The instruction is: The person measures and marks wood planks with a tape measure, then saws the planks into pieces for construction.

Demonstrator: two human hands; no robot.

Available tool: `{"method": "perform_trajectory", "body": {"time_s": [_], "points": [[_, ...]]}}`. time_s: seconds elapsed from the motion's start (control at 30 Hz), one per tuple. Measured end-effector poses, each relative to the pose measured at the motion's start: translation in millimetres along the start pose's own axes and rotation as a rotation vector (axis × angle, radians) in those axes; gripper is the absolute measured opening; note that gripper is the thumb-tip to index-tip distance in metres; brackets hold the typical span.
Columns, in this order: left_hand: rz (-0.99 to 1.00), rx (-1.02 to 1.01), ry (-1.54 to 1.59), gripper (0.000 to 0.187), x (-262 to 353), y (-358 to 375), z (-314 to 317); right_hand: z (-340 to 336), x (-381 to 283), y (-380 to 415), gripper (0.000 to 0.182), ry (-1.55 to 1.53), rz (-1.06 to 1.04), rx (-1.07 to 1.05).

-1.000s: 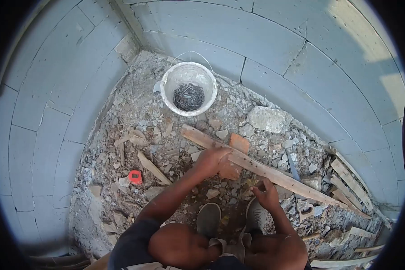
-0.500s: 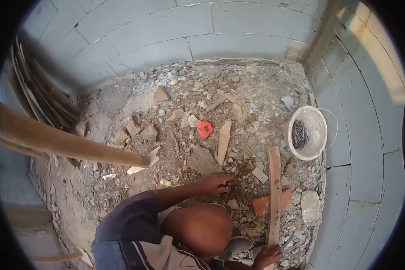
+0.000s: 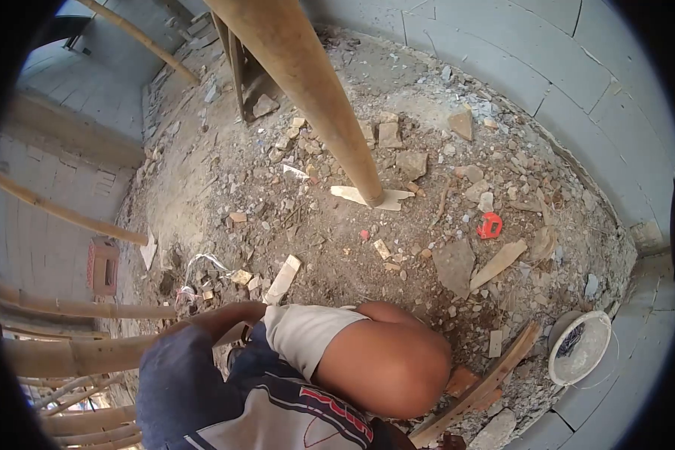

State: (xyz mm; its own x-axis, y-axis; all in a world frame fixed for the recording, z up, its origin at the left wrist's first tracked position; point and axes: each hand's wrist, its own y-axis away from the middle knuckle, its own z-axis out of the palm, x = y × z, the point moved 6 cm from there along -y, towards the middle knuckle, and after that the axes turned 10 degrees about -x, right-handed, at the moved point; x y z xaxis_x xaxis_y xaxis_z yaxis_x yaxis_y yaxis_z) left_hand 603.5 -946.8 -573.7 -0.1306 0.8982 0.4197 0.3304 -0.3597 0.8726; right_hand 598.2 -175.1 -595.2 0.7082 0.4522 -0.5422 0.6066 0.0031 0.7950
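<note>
My left hand is down beside my shorts, near a short pale wood piece; its fingers are hidden. At the bottom edge, my right hand shows only in part, closed at the lower end of a long wooden strip. That strip slants over a broken orange brick piece. A red tape measure lies on the rubble, above a pointed wood piece and a flat stone.
A bucket holding dark nails stands by the right block wall. One thick bamboo pole rests on a flat board. More bamboo poles cross the left side. Rubble covers the ground.
The view has swung left. My left hand has left the ground near the flat stone and come back beside my shorts. My right hand remains at the strip's lower end.
</note>
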Motion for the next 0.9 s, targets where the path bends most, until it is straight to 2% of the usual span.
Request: {"method": "perform_trajectory", "body": {"time_s": [0.03, 0.1, 0.17, 0.2, 0.23, 0.27, 0.3, 0.33, 0.4, 0.47, 0.53, 0.57, 0.63, 0.67, 0.73, 0.87, 0.9], "points": [[0.059, 0.079, 0.217, 0.047, 1.8, 4.0, 17.7, -2.8, -22.4, -6.2, 0.045, 0.02, 0.003, -0.025], [0.043, 0.052, 0.299, 0.046, 5.0, 10.8, 42.6, -2.2, -71.6, -12.7, 0.042, 0.292, -0.169, 0.044], [0.019, 0.005, 0.313, 0.046, 9.8, 13.6, 41.9, 6.7, -115.3, -10.2, 0.04, 0.539, -0.316, 0.149], [0.005, -0.024, 0.326, 0.045, 13.3, 16.6, 33.1, 15.4, -116.9, -25.6, 0.044, 0.633, -0.185, 0.17], [-0.006, -0.049, 0.332, 0.045, 12.0, 16.5, 24.3, 27.6, -154.7, -21.1, 0.047, 0.782, -0.418, 0.226], [-0.017, -0.068, 0.339, 0.045, 8.5, 12.2, 15.3, 39.6, -186.0, -24.3, 0.053, 0.73, -0.422, 0.174], [-0.051, -0.078, 0.364, 0.045, 5.3, 4.3, -3.5, 50.7, -205.1, -28.8, 0.058, 0.81, -0.587, 0.183], [-0.084, -0.088, 0.408, 0.044, 7.2, -12.8, -22.1, 57.6, -211.7, -39.1, 0.061, 0.833, -0.578, 0.147], [-0.164, -0.073, 0.518, 0.044, 36.1, -56.9, -37.9, 62.7, -210.8, -55.8, 0.07, 0.878, -0.408, 0.022], [-0.167, -0.096, 0.517, 0.043, 66.0, -87.1, -46.9, 67.4, -218.8, -62.7, 0.093, 1.03, -0.549, 0.105], [-0.158, -0.1, 0.483, 0.042, 83.7, -99.8, -55.4, 74.5, -213.4, -74.0, 0.082, 1.16, -0.466, 0.085], [-0.149, -0.097, 0.453, 0.042, 90.8, -102.4, -63.3, 79.2, -204.8, -80.5, 0.082, 1.147, -0.462, 0.1], [-0.133, -0.088, 0.389, 0.041, 100.7, -105.4, -80.5, 83.9, -197.2, -90.5, 0.063, 1.341, -0.471, 0.364], [-0.126, -0.082, 0.356, 0.041, 105.9, -107.5, -90.1, 82.5, -194.7, -94.3, 0.063, 1.337, -0.471, 0.387], [-0.117, -0.065, 0.291, 0.041, 116.3, -108.9, -109.2, 80.4, -195.6, -94.2, 0.05, 1.334, -0.524, 0.436], [-0.11, -0.045, 0.171, 0.039, 135.3, -94.9, -145.9, 63.6, -195.8, -93.1, 0.054, 1.333, -0.516, 0.44], [-0.117, -0.034, 0.158, 0.039, 137.6, -86.4, -149.9, 60.6, -192.5, -96.8, 0.061, 1.278, -0.506, 0.36]]}}
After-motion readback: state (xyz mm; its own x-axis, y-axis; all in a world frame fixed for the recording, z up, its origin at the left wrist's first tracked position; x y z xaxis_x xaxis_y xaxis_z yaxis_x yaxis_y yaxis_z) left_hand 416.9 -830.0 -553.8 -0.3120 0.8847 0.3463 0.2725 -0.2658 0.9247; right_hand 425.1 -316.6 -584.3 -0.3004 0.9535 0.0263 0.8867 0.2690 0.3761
